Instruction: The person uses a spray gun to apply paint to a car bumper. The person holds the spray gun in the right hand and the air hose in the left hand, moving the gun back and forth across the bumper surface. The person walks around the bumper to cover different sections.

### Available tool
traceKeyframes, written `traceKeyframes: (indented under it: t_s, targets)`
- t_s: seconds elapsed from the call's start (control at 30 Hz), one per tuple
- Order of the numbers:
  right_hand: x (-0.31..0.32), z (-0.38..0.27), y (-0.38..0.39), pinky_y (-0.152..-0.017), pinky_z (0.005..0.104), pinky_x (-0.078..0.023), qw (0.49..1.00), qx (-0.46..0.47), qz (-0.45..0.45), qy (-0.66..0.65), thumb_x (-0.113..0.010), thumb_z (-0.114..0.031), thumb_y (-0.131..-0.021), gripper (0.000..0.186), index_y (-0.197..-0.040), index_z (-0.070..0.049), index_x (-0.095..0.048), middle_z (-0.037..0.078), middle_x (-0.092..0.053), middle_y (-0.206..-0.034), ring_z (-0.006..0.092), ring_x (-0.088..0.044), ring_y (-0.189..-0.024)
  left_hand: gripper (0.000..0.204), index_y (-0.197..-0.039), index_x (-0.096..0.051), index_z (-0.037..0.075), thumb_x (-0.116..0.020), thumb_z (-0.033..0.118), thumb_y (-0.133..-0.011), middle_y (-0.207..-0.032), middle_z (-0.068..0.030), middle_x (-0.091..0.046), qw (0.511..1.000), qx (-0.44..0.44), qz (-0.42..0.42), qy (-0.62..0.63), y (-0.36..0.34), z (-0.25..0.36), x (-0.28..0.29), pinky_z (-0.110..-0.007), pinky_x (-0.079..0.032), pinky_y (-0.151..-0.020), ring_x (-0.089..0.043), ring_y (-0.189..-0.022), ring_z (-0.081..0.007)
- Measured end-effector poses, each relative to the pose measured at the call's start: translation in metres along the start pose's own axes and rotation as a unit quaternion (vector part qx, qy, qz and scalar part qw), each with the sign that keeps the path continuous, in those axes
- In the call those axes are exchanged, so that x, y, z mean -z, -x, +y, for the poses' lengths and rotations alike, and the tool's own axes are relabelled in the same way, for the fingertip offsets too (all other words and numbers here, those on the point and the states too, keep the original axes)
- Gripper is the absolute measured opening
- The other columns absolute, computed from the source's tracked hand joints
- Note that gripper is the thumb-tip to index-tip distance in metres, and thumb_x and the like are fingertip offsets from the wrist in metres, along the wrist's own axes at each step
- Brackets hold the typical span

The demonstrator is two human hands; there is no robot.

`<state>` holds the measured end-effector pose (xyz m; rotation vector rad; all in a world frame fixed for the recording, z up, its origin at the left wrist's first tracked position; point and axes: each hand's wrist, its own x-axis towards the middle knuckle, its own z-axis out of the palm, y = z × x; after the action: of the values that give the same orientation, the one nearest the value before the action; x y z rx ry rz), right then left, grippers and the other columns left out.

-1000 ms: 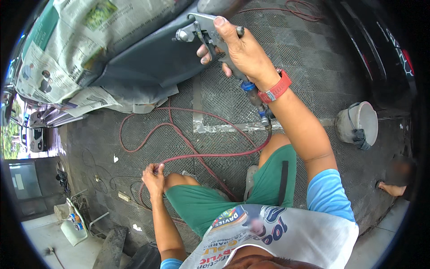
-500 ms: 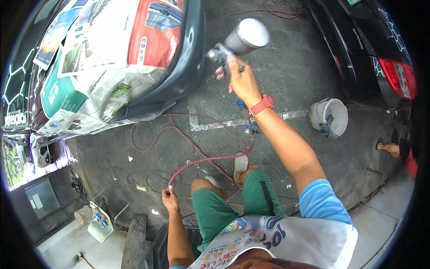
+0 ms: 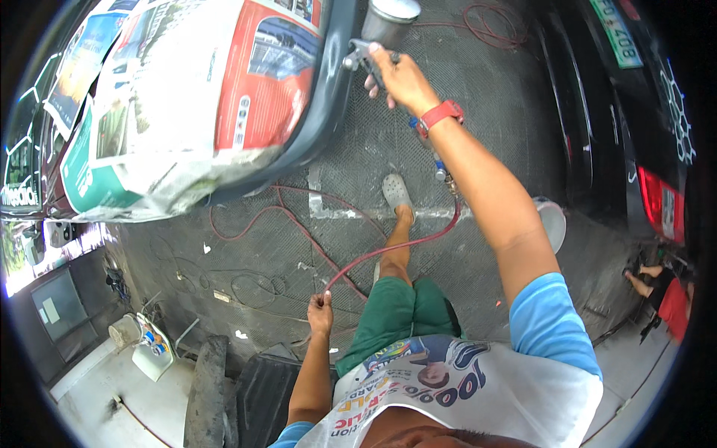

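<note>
My right hand [image 3: 407, 81] is wrapped round the handle of a spray gun [image 3: 363, 57], its metal paint cup [image 3: 385, 28] on top. The gun is beside the dark grey bumper [image 3: 323, 123] of a car masked with newspaper [image 3: 179, 97]; a small gap shows between them. From below the gun's handle, past blue and brass fittings [image 3: 441, 168], runs a red air hose [image 3: 396, 246]. Lower down, my left hand [image 3: 320, 313] is closed round that hose, holding it off the floor. Whether the trigger is pulled cannot be made out.
More hose [image 3: 261, 216] lies looped on the textured floor, with a coil [image 3: 489, 26] farther off. At right are a black car [image 3: 597, 119] and a bucket [image 3: 551, 224], partly behind my arm. A person in red [image 3: 676, 302] is at far right. A white chair [image 3: 153, 358] stands lower left.
I have stepped forward along the bumper. My right hand has carried the spray gun farther ahead, closer to the bumper's side. My left hand still grips the hose, which now stretches farther right.
</note>
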<state>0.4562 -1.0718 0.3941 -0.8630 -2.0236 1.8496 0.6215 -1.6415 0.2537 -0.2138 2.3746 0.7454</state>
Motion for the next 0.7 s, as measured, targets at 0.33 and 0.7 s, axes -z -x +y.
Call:
traceKeyframes:
  t_s: [0.33,0.7]
  targets:
    - [0.085,0.043,-0.162,-0.054,0.0284,-0.053,0.986,0.039,0.156,0.054,-0.047,-0.046,-0.109,0.047,-0.138,-0.013,-0.065,0.006,-0.071,-0.084,0.0127,-0.066,-0.066,0.055,-0.117,-0.064,-0.001,-0.060,0.052,-0.101,-0.102,-0.0201,-0.072,0.986,0.073,-0.116,-0.091,-0.036,0.073,-0.068,-0.042,-0.052,-0.091,-0.069,-0.096,-0.0331]
    - [0.068,0.174,0.036,-0.092,0.0439,-0.056,0.968,0.179,-0.158,0.076,-0.070,-0.040,-0.095,0.041,-0.124,-0.011,-0.072,0.017,-0.074,-0.112,0.0358,-0.071,-0.103,0.048,-0.106,-0.065,0.002,-0.062,0.050,-0.102,-0.087,-0.0081,-0.065,0.959,0.177,-0.213,-0.061,-0.039,0.117,-0.102,-0.038,-0.049,-0.078,-0.059,-0.081,-0.0197]
